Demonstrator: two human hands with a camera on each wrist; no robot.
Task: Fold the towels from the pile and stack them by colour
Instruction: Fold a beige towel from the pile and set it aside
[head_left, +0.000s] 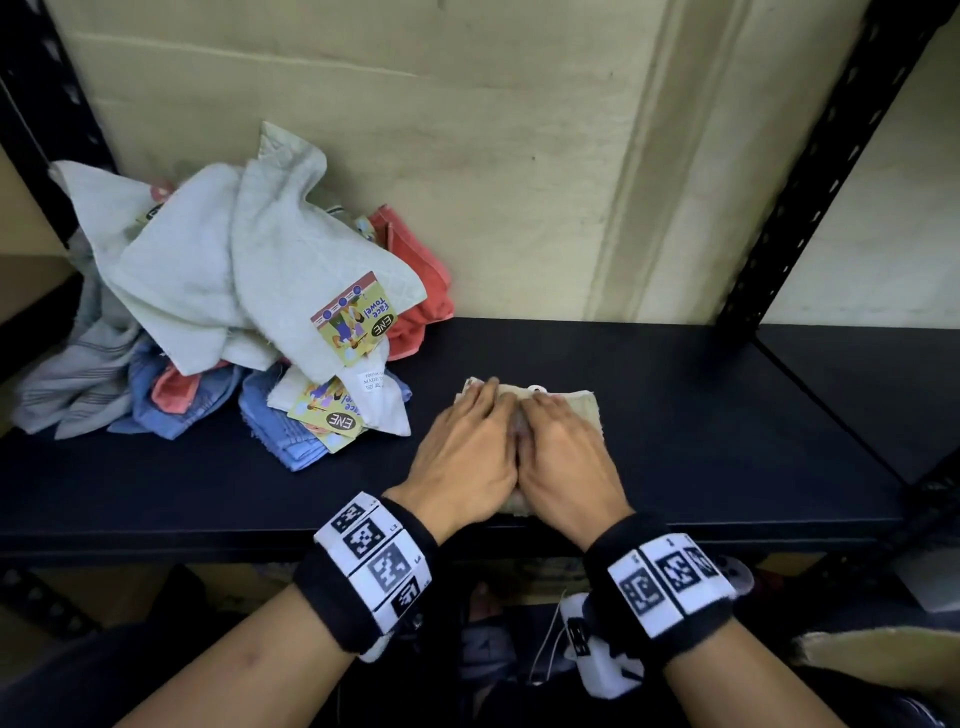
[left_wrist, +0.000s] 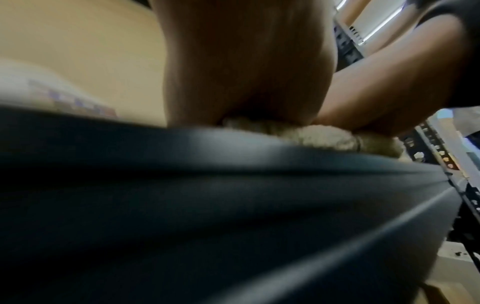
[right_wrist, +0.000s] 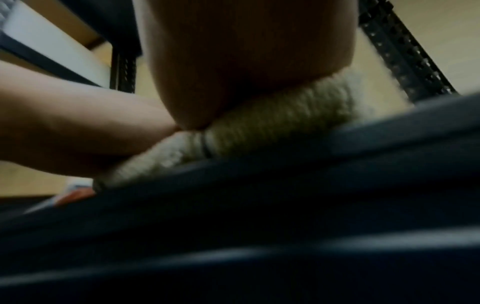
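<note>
Fingers of the left hand lay straight and flat on a folded beige towel, and those of the right hand lay the same way beside them. Both hands pressed down on the cloth, palms down, side by side and touching each other. Neither hand curled around anything.

That beige towel sat on the dark shelf, near its front edge, just to the right of the pile. It looked thick and fluffy, folded into a small block with several layers at its edge (the wrist views showed those layers, though blurred). A small white tag poked out at its far side. From the left wrist the towel showed as a pale, fuzzy strip under the palm. From the right wrist the towel looked bulky under the heel of the hand.

The pile was a loose heap at the back left of the shelf, against the pale wall. On top lay pale green towels, one with a bright paper label. A red towel stuck out at the right side, blue towels lay at the front, and a grey striped one spread out at the left.

Black bands with square black-and-white marks wrapped both wrists.
</note>
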